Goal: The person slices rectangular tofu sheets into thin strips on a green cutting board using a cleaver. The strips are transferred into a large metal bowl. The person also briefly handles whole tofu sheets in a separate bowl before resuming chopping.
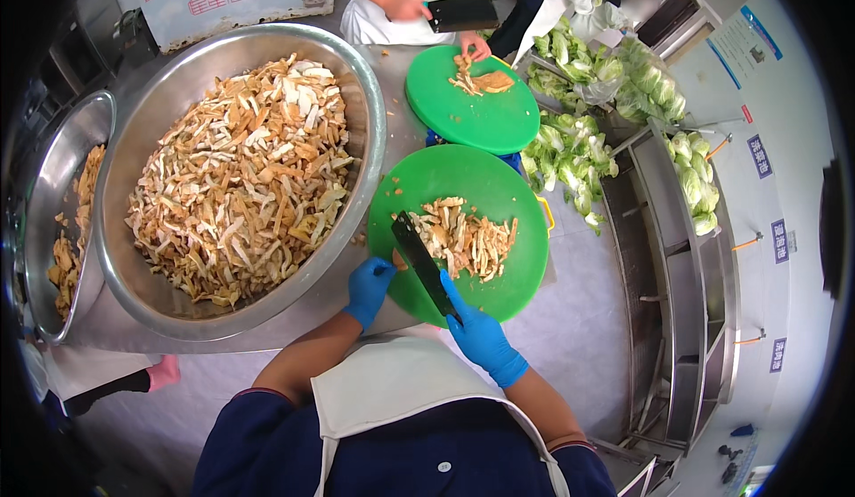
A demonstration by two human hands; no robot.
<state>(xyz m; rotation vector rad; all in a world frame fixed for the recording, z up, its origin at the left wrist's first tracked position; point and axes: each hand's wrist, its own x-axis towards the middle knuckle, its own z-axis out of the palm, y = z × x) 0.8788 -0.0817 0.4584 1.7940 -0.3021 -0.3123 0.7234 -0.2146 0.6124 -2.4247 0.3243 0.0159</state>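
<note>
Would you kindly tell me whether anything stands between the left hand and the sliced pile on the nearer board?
Yes: the cleaver in the right hand stands between the left hand and the sliced pile, at its left.

Plain green board (481,172) (black cleaver (420,252)), tan-and-cream strips (476,246)

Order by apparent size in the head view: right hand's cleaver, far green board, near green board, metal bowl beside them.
1. Metal bowl
2. Near green board
3. Far green board, though distance may shrink it
4. Cleaver
</note>
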